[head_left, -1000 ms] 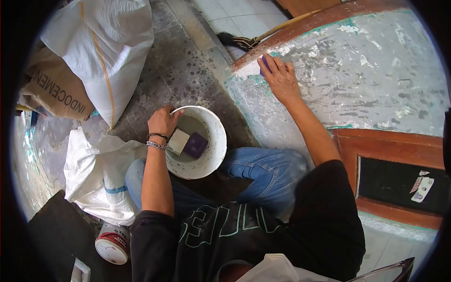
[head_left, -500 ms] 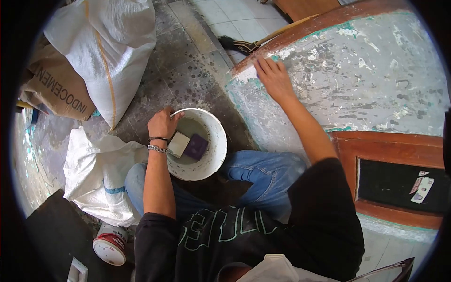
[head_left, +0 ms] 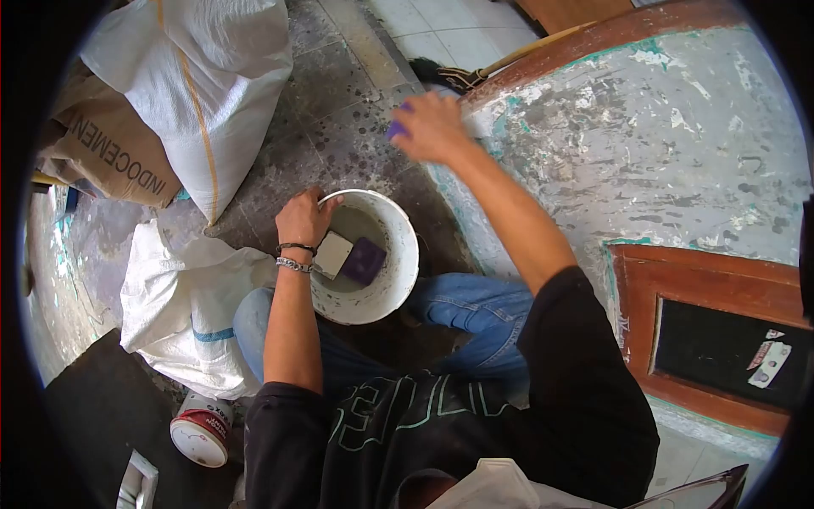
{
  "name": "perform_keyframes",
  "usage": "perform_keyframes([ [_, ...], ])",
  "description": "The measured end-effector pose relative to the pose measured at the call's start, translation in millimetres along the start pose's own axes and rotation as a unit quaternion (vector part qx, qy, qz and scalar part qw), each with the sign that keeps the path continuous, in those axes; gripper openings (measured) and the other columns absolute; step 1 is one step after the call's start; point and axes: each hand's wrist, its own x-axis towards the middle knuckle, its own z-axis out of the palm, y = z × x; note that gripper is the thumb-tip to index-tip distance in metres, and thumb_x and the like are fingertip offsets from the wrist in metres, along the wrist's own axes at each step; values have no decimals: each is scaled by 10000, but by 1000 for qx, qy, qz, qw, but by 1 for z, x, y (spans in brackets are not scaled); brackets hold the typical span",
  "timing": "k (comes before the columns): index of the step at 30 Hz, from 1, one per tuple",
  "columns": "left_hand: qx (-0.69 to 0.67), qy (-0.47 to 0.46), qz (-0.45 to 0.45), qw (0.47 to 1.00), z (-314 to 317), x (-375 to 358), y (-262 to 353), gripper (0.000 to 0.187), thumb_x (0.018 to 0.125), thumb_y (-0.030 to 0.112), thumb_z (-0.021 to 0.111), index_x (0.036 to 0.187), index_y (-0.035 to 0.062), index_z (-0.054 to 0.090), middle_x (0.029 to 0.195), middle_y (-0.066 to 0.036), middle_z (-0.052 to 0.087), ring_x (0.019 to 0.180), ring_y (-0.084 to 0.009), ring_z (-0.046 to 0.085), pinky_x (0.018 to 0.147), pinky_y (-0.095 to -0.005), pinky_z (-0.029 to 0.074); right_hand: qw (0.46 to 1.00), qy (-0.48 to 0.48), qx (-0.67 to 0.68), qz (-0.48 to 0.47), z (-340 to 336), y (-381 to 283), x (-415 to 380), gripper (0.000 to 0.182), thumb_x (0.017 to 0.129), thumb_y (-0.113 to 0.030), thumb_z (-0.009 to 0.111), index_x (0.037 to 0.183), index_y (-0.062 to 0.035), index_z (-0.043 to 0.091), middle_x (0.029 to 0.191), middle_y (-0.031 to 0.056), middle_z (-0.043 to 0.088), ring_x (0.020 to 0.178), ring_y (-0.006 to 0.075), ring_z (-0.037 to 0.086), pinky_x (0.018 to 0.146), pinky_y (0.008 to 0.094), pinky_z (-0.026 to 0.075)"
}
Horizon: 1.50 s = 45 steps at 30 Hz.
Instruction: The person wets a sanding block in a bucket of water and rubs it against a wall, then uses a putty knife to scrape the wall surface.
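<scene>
My left hand (head_left: 302,219) is closed over the left rim of a white bucket (head_left: 404,263) that stands between my legs. Murky grey water lies inside it, with a whitish block (head_left: 331,254) and a dark purple block (head_left: 365,260) side by side. My right hand (head_left: 434,129), slightly blurred, is raised beyond the bucket near the left end of the patchy grey wall (head_left: 610,144). Its fingers are closed round a small purple block (head_left: 396,129), mostly covered by the hand, so its exact kind does not show.
A full white sack (head_left: 225,102) and a brown cement bag (head_left: 119,157) stand at upper left. A crumpled white sack (head_left: 182,297) lies by my left knee, near a paint tub (head_left: 202,433). A broom (head_left: 445,76) rests behind the wall; a wooden-framed panel (head_left: 636,305) is at right.
My right hand has come off the wall surface and swung left over the floor, bringing the purple block into sight. My left hand stays on the bucket rim. The view has shifted slightly.
</scene>
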Motion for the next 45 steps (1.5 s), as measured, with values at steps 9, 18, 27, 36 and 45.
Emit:
perform_keyframes([
  [9,-1,12,-3,1000,2,2,0,422,802,497,634,869,80,627,831,-135,656,830,-338,639,660,-443,494,863,-455,-4,-221,33,-145,-43,410,790,-412,611,1090,-138,670,1187,99,608,1133,311,516,915,498,374],
  [18,7,10,0,1000,1,0,0,375,811,474,637,902,110,654,846,-125,673,829,-323,649,669,-426,502,933,-316,171,15,209,-194,-55,395,804,-335,582,1112,-107,679,1081,124,647,1191,305,507,972,541,352],
  [27,-6,5,-13,1000,1,0,2,392,793,471,656,856,84,638,853,-113,663,839,-315,641,677,-428,495,940,-224,90,-243,20,-113,-83,385,694,-267,702,1048,-120,662,1191,86,564,1107,288,507,878,456,413],
  [36,-20,-19,-10,1000,-2,4,-1,405,816,489,629,911,96,651,853,-127,677,839,-327,649,684,-427,503,949,131,-286,-21,-63,77,-152,382,799,-146,571,1171,-66,595,1321,76,502,1178,234,464,897,410,375],
  [45,-23,-59,-15,998,-5,6,0,384,811,468,645,921,100,659,908,-115,678,882,-305,647,718,-425,501,925,141,-350,-44,-23,89,-111,402,838,-133,508,1228,-75,584,1351,9,499,1202,224,450,871,368,354],
])
